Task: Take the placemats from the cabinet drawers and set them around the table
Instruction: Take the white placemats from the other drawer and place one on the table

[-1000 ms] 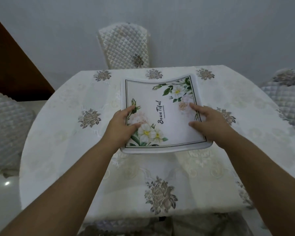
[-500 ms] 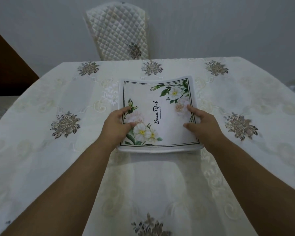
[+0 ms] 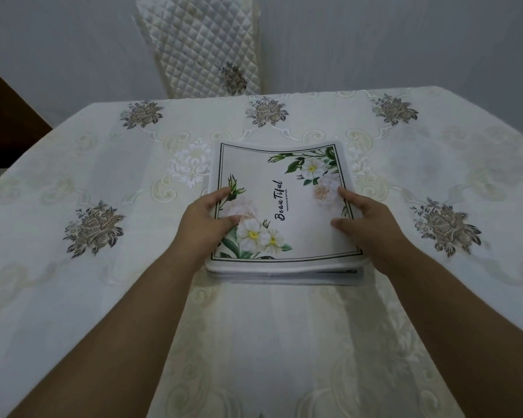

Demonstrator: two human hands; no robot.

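The stack of placemats [image 3: 284,206] lies on the surface [image 3: 73,176] between the fingers [image 3: 221,194] of the left hand [image 3: 204,224] and right hand [image 3: 366,224], which curl over its side edges gripping it; peeling one mat off could drag the rest askew.

The table [image 3: 480,164] is covered edge to edge by a cream tablecloth [image 3: 284,342] woven with pale scrolls. Grey-brown rose motifs [image 3: 94,229] are embroidered around it: three along the far edge and one towards each side. A white embroidered medallion [image 3: 191,167] sits left of centre. On the cloth near the middle lies a stack of placemats [image 3: 299,233], square to the near edge. The top mat is white with a thin dark border, white flowers, green leaves and the script "BeauTiful".
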